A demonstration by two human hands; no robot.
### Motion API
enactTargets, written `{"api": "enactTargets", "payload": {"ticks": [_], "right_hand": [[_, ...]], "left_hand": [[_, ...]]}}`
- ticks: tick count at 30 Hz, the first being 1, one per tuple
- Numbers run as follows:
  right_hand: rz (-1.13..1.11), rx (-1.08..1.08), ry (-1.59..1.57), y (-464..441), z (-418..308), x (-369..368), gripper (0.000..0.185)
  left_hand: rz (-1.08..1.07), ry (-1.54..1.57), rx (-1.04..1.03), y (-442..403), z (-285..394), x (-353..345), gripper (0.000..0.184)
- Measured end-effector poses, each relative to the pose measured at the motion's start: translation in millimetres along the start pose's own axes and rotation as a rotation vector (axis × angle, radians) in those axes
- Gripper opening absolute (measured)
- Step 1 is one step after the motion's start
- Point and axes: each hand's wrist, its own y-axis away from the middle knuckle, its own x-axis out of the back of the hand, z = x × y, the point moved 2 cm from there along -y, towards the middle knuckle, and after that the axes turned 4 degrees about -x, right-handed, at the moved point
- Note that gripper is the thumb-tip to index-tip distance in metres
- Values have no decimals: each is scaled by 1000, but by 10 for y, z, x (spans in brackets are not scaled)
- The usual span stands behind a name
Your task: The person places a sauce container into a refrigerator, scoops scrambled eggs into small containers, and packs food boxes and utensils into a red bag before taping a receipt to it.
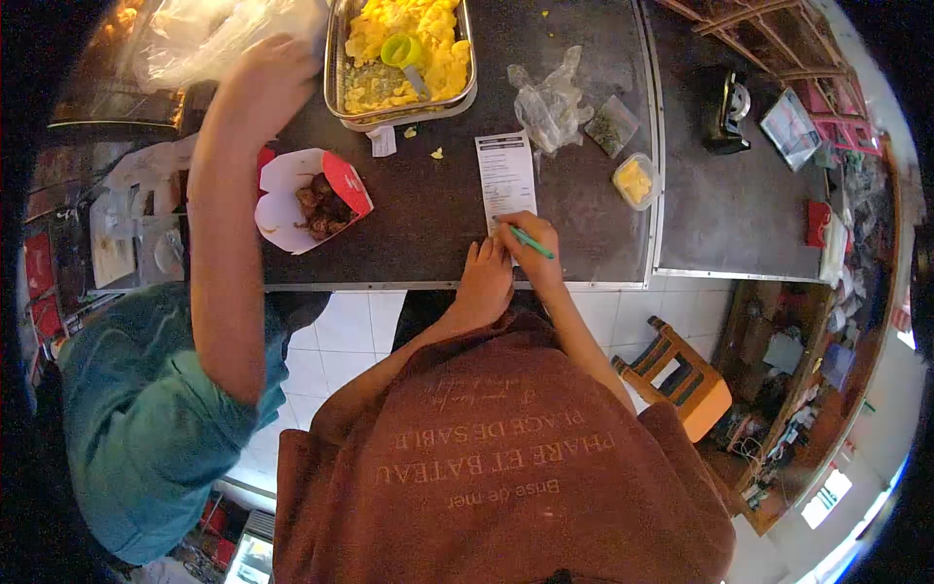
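Observation:
My right hand [530,249] is closed around a green pen [531,242], its tip touching the lower part of a long printed paper slip [507,170]. Beside it, my left hand [484,279] lies at the slip's bottom end near the table's front edge, fingers stretched out and holding nothing. Right of the slip are a crumpled clear plastic bag [553,100], a small clear packet [612,127] with dark contents, and a small tub [636,182] with yellow pieces.
On the dark table [418,200], a metal tray [333,92] holds yellow food and a green-yellow scoop [401,51]. A red-and-white box [282,207] holds brown fried pieces. A co-worker's arm [228,224] reaches over at left. An orange-brown stool [696,394] stands at right.

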Motion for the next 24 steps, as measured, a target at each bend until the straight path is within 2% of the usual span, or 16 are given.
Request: {"api": "enactTargets", "payload": {"ticks": [3, 6, 9, 10, 13, 14, 17, 19, 21, 24], "right_hand": [[241, -155, 74, -18, 110, 80, 15], [-7, 58, 143, 39, 134, 74, 16], [174, 63, 325, 92, 222, 143, 18], [106, -121, 174, 60, 212, 257, 27], [270, 78, 604, -26, 187, 443, 39], [279, 51, 624, 5, 130, 438, 49], [55, -85, 207, -78, -135, 176, 42], [-178, -177, -234, -229, -368, -294, 25], [-271, -40, -340, -324, -638, -754, 33], [-382, 39, -538, -472, -944, -1222, 43]], "left_hand": [[14, -9, -2, 18, -1, 29, 30], [30, -16, -13, 7, 1, 46, 31], [91, -27, -7, 35, -58, 131, 32], [139, -36, 1, 70, -106, 189, 32], [309, -58, 51, 249, -323, 441, 33], [377, -60, 72, 326, -401, 536, 33], [621, -56, 85, 547, -592, 871, 37], [802, 12, -3, 552, -688, 1170, 44], [935, 139, -119, 476, -785, 1477, 51], [949, 451, -285, 312, -920, 1702, 61]]}}
